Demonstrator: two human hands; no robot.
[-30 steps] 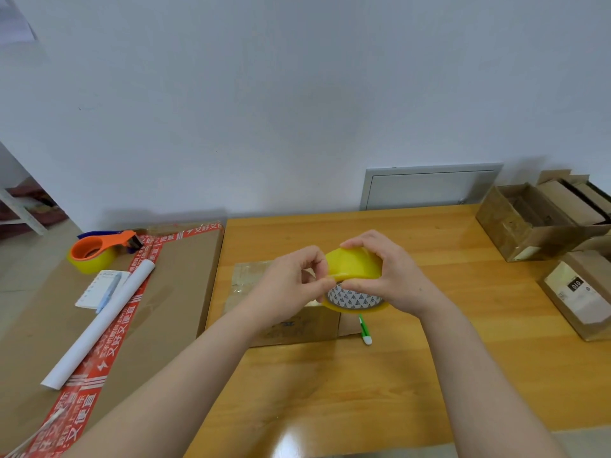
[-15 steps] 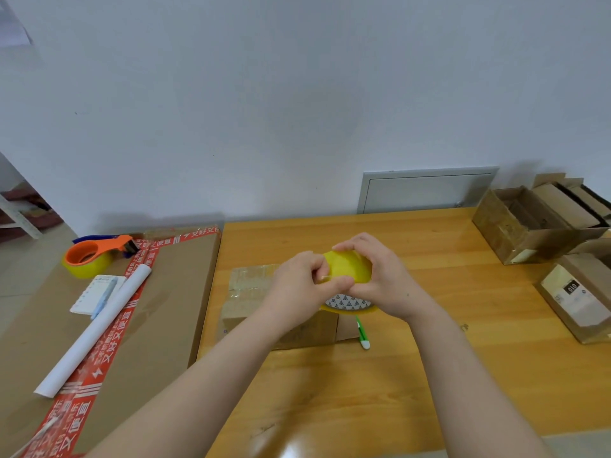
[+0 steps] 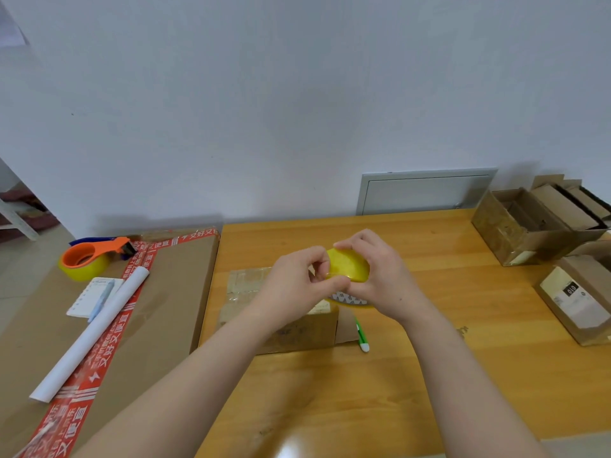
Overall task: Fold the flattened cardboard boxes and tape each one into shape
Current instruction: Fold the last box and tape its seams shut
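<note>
On the tape roll (image 3: 348, 269), left hand (image 3: 297, 285) has closed against right hand (image 3: 386, 285).

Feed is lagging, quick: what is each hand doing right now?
Left hand: closed, pinching at the edge of the yellow tape roll.
Right hand: closed, gripping the same roll.

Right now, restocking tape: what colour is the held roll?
Yellow tape roll, seen in the head view.
</note>
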